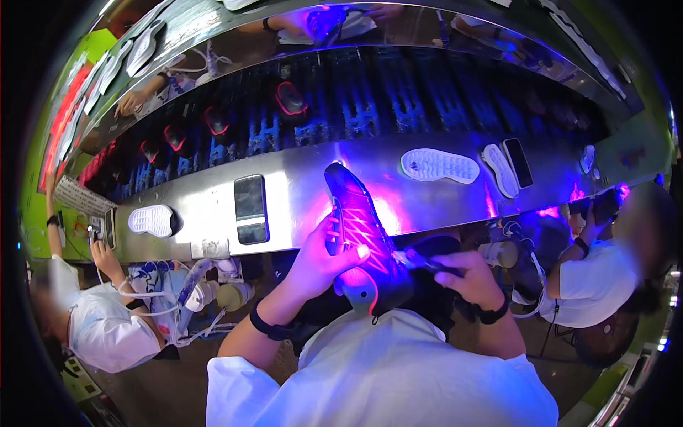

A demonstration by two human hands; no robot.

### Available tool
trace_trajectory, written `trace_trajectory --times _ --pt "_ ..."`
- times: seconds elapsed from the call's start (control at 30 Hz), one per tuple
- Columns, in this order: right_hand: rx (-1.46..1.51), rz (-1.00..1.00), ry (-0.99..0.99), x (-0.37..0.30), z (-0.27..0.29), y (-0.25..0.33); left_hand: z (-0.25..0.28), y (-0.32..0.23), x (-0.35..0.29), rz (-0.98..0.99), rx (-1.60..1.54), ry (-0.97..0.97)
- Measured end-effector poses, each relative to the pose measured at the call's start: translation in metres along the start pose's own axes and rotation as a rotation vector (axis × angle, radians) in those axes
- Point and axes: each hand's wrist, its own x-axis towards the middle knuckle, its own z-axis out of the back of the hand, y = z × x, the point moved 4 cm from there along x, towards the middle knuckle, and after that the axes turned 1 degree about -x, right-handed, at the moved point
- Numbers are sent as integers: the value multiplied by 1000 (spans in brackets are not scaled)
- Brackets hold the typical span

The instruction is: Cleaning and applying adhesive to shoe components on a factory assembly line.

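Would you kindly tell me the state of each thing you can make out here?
Left hand: closed around the shoe
Right hand: closed on the tool
Shoe: held, laced, toe pointing away, lit purple
Tool: held at the shoe's side; contact unclear
Left phone: lying flat
Right phone: lying flat, dark
White soles: lying apart, unattached
Red-trimmed shoes: spaced in a row

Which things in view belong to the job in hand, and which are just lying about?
In the job, it seems:
dark shoe, held in the left hand
dark-handled tool in the right hand, its exact kind unclear

Apparently lying about:
left phone
right phone
white soles, untouched by the hands, though possibly related
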Motion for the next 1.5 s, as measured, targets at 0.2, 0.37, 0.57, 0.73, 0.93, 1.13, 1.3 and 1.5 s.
trace_trajectory --times 0.2,0.37,0.57,0.73,0.93,1.13,1.3,1.5 --pt "46 -189 -91 -10 14 11 -18 -13 3 -52 27 -6" --pt "-63 -85 -91 -9 36 15 -31 -4 15 -86 43 -64" --pt "-180 -25 -94 -27 49 10 -33 -16 17 78 -50 -115" --pt "-309 30 -180 -20 50 27 -31 -12 16 148 -191 -89" --pt "-440 153 -204 4 50 63 -22 6 5 357 -532 36" --pt "-513 245 -151 36 41 92 -12 22 -8 422 -933 116" --pt "-464 292 -109 54 32 98 -10 22 -21 703 -1167 230" --pt "-301 339 -103 63 20 83 -17 29 -29 815 -1385 290"
